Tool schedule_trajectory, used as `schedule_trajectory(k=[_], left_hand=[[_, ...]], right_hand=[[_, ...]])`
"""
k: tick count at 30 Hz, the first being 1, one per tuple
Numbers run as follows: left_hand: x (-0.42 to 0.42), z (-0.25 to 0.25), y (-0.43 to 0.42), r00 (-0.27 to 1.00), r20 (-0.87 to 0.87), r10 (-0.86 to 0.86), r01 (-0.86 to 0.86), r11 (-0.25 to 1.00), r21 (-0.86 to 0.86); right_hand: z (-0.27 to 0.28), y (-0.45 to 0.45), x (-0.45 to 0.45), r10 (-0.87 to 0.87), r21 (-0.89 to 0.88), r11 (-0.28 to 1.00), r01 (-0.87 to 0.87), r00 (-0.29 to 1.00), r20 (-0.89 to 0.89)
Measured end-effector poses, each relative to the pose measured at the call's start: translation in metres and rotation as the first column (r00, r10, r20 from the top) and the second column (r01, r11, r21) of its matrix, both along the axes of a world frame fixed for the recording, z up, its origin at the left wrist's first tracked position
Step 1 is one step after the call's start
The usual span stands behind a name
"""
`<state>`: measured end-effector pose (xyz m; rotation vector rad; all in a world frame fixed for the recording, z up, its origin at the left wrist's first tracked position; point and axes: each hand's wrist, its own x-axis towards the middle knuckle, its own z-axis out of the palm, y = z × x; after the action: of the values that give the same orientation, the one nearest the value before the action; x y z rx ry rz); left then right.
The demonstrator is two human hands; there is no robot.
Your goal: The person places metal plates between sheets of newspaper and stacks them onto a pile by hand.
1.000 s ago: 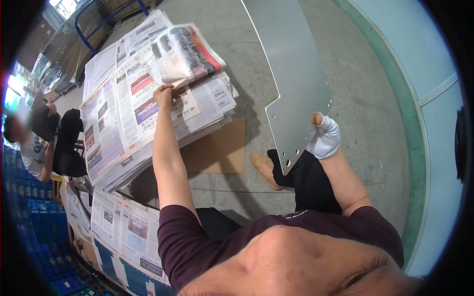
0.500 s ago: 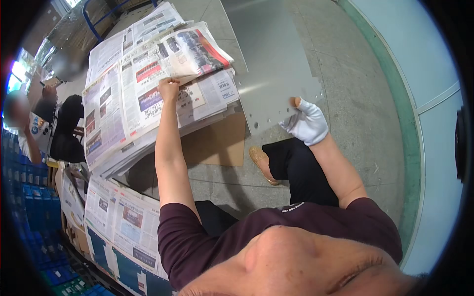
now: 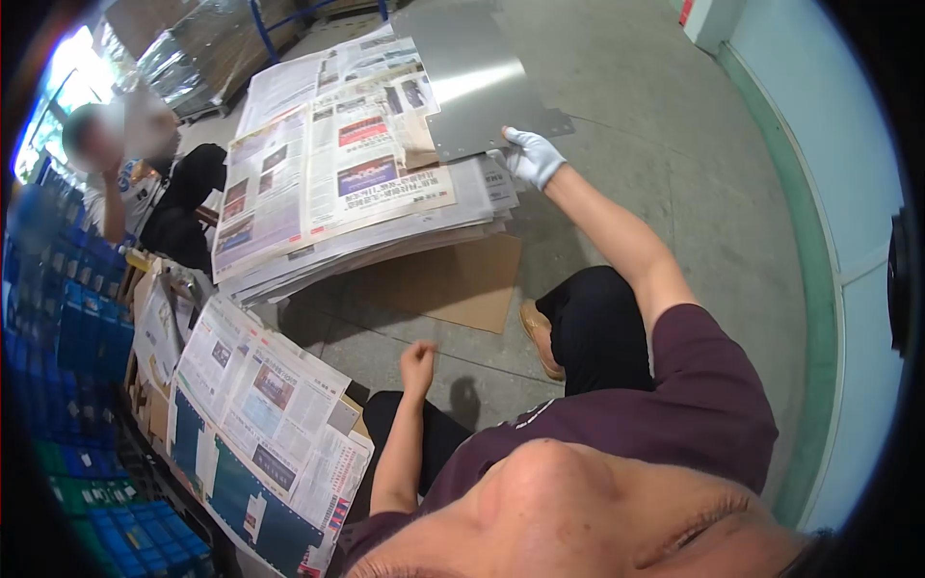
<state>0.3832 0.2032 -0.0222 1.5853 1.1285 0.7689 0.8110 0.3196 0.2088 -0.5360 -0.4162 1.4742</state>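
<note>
My right hand (image 3: 533, 157), in a white glove with bare fingertips, grips the near right edge of a large grey metal sheet (image 3: 472, 91). The sheet has small holes along its near edge and lies partly over the newspaper stack (image 3: 328, 173). My bare left hand (image 3: 418, 364) is in the air above the floor, near my left knee, with its fingers curled; nothing shows in it. A second pile with newspaper (image 3: 260, 395) on top is to its left.
Brown cardboard (image 3: 472, 279) lies on the floor below the stack. A seated person (image 3: 125, 183) is at the left. Blue crates (image 3: 87, 328) line the left edge. Wrapped boxes (image 3: 193, 63) and a blue rail (image 3: 262, 34) stand behind. A pale wall is at the right.
My right hand has moved the metal sheet left onto the newspaper stack. My left hand has let go of the newspaper and come back toward my body. The view has shifted.
</note>
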Motion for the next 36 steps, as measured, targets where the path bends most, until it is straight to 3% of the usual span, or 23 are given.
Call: schedule_trajectory(k=[2, 5, 9, 12, 20, 24, 32, 36], left_hand=[[-0.043, -0.027, -0.014, 0.987, -0.157, -0.044, 0.009, 0.975, -0.220], [-0.064, 0.000, -0.019, 0.980, -0.011, 0.200, -0.190, 0.911, -0.367], [-0.095, -0.004, -0.020, 0.943, -0.080, 0.322, -0.326, 0.853, -0.407], [-0.111, -0.011, -0.027, 0.940, -0.121, 0.318, -0.337, 0.825, -0.454], [-0.116, -0.013, -0.037, 0.949, -0.163, 0.271, -0.313, 0.872, -0.377], [-0.115, -0.022, -0.035, 0.952, -0.198, 0.234, -0.290, 0.899, -0.329], [-0.131, -0.031, -0.040, 0.941, -0.215, 0.262, -0.317, 0.904, -0.288], [-0.141, -0.019, -0.053, 0.929, -0.229, 0.291, -0.354, 0.877, -0.323]], right_hand=[[-0.010, 0.044, -0.006, -0.039, -0.089, 0.995, 0.039, 0.999, 0.001], [-0.049, 0.087, 0.004, 0.038, -0.137, 0.990, -0.038, 0.999, -0.005], [-0.076, 0.105, -0.015, -0.055, -0.230, 0.972, 0.050, 0.998, -0.016], [-0.098, 0.129, -0.019, -0.006, -0.225, 0.974, -0.002, 0.999, -0.037], [-0.097, 0.158, -0.057, 0.052, -0.236, 0.969, -0.066, 0.996, -0.066], [-0.066, 0.187, -0.118, 0.043, -0.258, 0.964, -0.063, 0.996, -0.084], [-0.082, 0.254, -0.236, 0.017, -0.333, 0.941, -0.054, 0.993, -0.114], [-0.111, 0.273, -0.258, 0.092, -0.373, 0.912, -0.170, 0.972, -0.218]])
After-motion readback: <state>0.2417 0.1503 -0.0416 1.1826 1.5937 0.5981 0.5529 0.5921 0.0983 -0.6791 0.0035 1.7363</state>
